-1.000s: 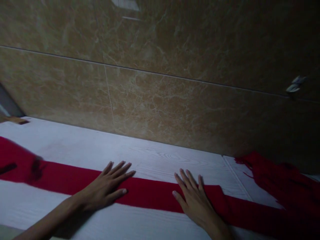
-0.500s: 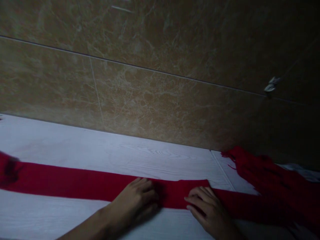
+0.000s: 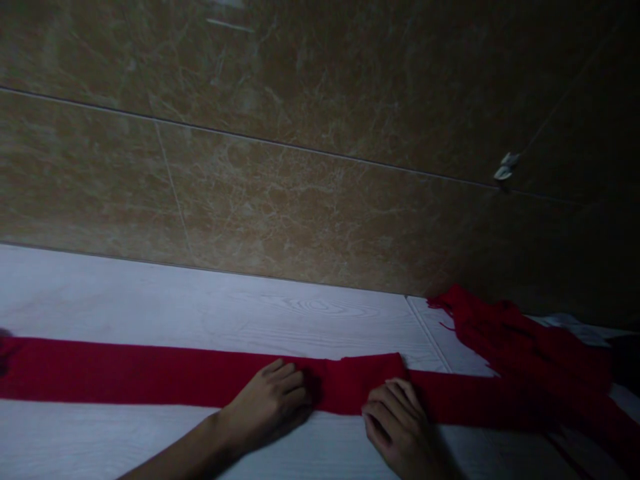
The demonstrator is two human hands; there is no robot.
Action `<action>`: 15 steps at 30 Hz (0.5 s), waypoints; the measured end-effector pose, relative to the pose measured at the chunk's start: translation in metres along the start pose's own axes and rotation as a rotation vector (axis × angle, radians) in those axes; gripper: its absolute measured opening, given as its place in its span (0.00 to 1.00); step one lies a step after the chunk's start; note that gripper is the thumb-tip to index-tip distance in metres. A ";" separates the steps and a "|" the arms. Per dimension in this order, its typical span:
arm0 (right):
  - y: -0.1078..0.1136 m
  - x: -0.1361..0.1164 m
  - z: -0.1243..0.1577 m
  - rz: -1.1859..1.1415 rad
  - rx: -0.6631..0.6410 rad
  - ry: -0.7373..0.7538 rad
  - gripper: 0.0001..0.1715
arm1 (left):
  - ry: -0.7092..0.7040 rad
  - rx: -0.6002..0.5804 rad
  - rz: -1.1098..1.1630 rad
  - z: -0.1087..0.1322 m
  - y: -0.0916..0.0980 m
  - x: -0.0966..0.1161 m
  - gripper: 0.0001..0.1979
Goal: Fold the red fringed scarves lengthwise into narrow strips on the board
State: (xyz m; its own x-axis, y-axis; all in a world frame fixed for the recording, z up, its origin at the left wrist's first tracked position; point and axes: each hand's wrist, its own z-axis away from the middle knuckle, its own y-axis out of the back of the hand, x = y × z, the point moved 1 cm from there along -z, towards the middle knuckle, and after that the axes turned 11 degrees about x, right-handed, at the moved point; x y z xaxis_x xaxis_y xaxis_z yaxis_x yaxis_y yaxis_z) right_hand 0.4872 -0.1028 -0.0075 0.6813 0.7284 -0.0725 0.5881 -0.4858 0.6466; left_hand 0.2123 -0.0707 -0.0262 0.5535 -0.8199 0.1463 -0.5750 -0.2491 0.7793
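A long red cloth strip (image 3: 125,373) lies across the pale wood-grain surface. My left hand (image 3: 277,400) rests on its middle, fingers curled and pressed together on the fabric; whether they pinch it is hidden. To the right, my right hand (image 3: 395,423) is at the strip's lower edge, fingers bent together beside a folded-over layer (image 3: 373,370) whose corner stands slightly above the strip. The fabric under its fingertips is hard to make out.
More red cloth with fringed ends (image 3: 505,333) is heaped at the right by the wall. A brown marbled tile wall (image 3: 300,187) rises behind the pale surface (image 3: 200,313). A small white fitting (image 3: 506,167) is on the wall.
My right hand's fingers have drawn closer together, and it sits slightly lower at the fold. My left hand stays at nearly the same part of the strip. The view has shifted slightly.
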 end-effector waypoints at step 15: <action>-0.050 0.031 -0.007 0.268 -0.346 -0.137 0.32 | 0.366 -0.272 -0.001 0.020 0.046 -0.062 0.30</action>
State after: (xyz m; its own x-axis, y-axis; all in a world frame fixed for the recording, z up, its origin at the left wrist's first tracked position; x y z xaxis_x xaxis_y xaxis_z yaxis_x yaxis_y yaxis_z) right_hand 0.4760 -0.0524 -0.0364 0.8546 0.5171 0.0478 0.2188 -0.4420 0.8699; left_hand 0.1394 -0.0416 -0.0114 0.7587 -0.5712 0.3132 -0.4222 -0.0650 0.9042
